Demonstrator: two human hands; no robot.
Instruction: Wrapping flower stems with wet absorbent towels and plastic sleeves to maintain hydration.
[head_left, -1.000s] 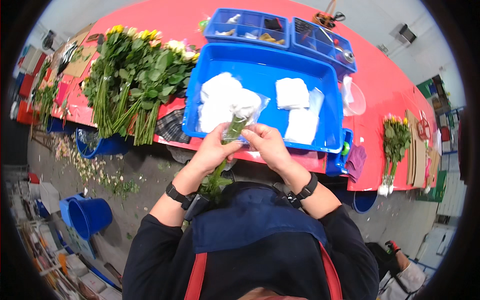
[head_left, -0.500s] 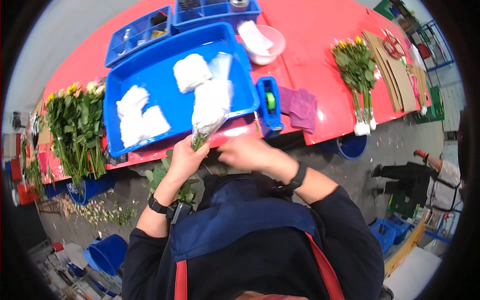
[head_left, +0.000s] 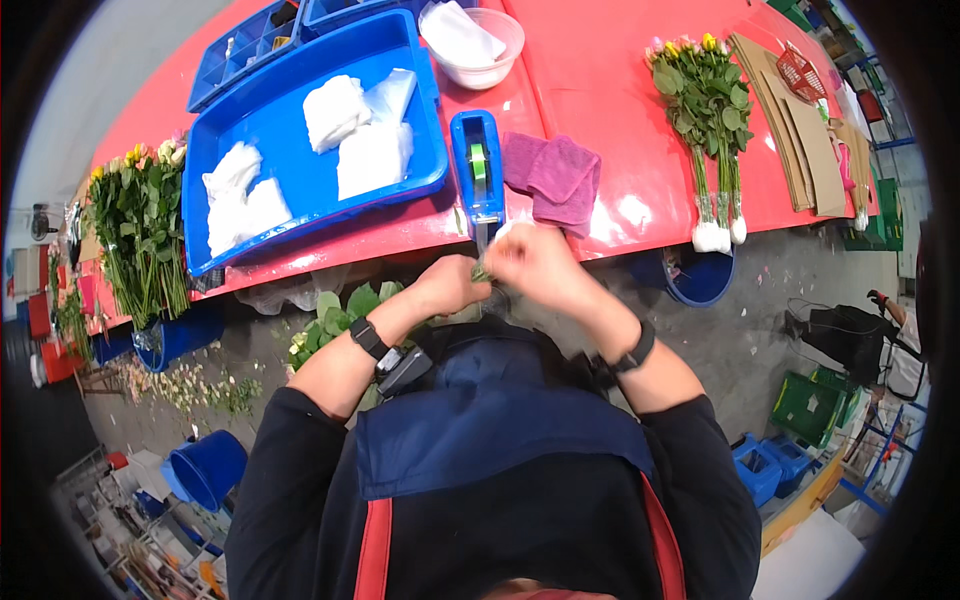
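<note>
My left hand [head_left: 452,286] is closed around the green stems [head_left: 481,272] of a flower bunch, whose leaves [head_left: 345,318] hang below and left of it, under the table edge. Close beside it, my right hand [head_left: 530,262] has its fingers pinched together; what they hold is hidden. A bit of white wrapping [head_left: 512,229] shows just behind those fingers. Right above both hands, at the table's edge, stands a blue tape dispenser [head_left: 478,160] with a green core; a thin strip appears to run from it down to the stems.
A blue tray [head_left: 270,120] with white wads lies at left, a pink bowl [head_left: 490,62] behind. Purple cloths [head_left: 560,180] lie right of the dispenser. Rose bunches [head_left: 140,240] stand far left; more bunches [head_left: 705,120] with white-wrapped ends lie right, near cardboard [head_left: 790,130].
Both hands have moved right with the bunch, from in front of the tray to below the tape dispenser. The white-wrapped stem end has left the tray and is now mostly hidden.
</note>
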